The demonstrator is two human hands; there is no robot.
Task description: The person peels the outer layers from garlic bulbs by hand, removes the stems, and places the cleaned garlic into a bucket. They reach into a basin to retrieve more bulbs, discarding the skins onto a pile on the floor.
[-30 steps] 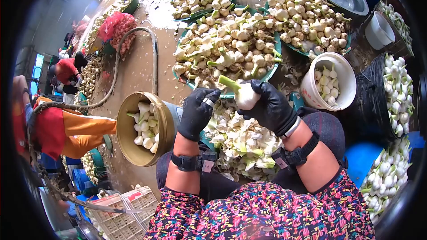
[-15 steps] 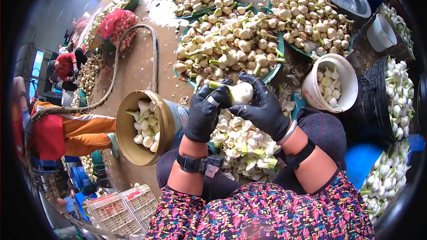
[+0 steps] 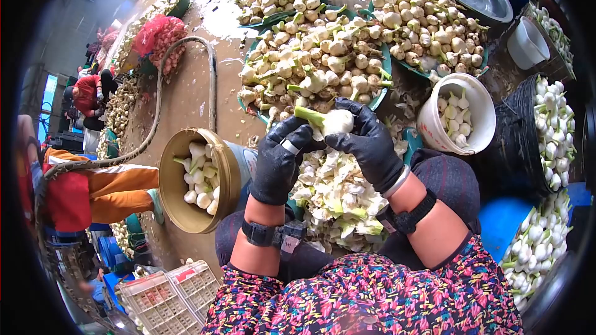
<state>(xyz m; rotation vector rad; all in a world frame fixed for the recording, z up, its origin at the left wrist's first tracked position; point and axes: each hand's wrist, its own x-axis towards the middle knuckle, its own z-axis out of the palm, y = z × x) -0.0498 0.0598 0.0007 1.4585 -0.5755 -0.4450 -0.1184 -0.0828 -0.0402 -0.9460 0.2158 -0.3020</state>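
Note:
Between my gloved hands is a white garlic bulb [image 3: 338, 122] with a thick green stem pointing left. My right hand [image 3: 372, 149], in a black glove, grips the bulb between thumb and fingers. Curled below the stem, my left hand [image 3: 276, 160] has its fingertips pinched at a pale flap of garlic skin [image 3: 317, 133] on the bulb's side. Under both hands lies a heap of peeled skins and stem scraps [image 3: 338, 201] between my knees. A green basin [image 3: 386, 62] piled with unpeeled garlic stands just beyond my hands.
A tan bucket [image 3: 166, 201] with peeled bulbs stands at left, a white bucket [image 3: 428, 111] with more at right. Farther right is a black-lined container [image 3: 512, 142] full of white bulbs. A hose [image 3: 158, 96] crosses the wet floor. Other people [image 3: 87, 94] are at left.
My left fingers have moved off the stem down to the bulb's side, and the stem now shows free. My right hand keeps its hold on the bulb. The view has shifted slightly.

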